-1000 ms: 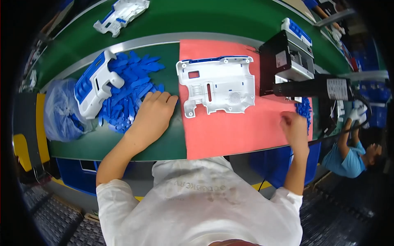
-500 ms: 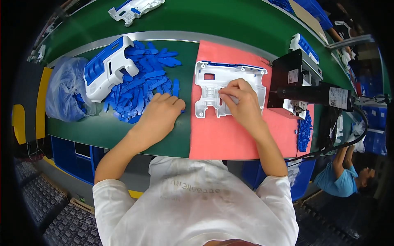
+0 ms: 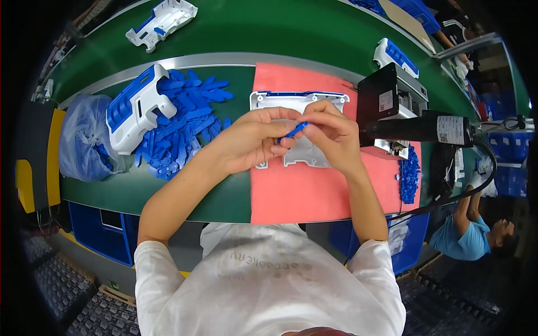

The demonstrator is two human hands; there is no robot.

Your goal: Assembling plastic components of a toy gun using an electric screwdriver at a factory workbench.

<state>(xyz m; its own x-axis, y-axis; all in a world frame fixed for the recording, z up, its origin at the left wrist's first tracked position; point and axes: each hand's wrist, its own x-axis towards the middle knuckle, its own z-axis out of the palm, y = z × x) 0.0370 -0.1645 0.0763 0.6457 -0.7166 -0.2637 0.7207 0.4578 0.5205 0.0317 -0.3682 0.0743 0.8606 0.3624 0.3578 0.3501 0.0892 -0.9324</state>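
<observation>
Over a white plastic housing half [image 3: 307, 157] with a blue edge, my two hands meet. A narrow blue plastic strip [image 3: 293, 131] sits between them, tilted up toward the right. My left hand [image 3: 246, 139] pinches its lower left end between thumb and fingers. At its upper right end are the closed fingertips of my right hand [image 3: 339, 137]; any smaller part in them is hidden. The housing lies hollow side up on a pink foam mat [image 3: 297, 196], its middle covered by my hands.
Left of the mat lies a pile of blue strips [image 3: 188, 117], with a white-and-blue housing [image 3: 137, 109] leaning on it and a clear bag [image 3: 84, 137] beside. At right stand a black device [image 3: 386, 101] and small blue parts [image 3: 410, 176]. More housings [image 3: 162, 23] rest on the far green belt [image 3: 252, 33].
My left hand has come from the strip pile to above the housing, bringing a blue strip. My right hand has lifted slightly off the housing and met it. The view has shifted a little.
</observation>
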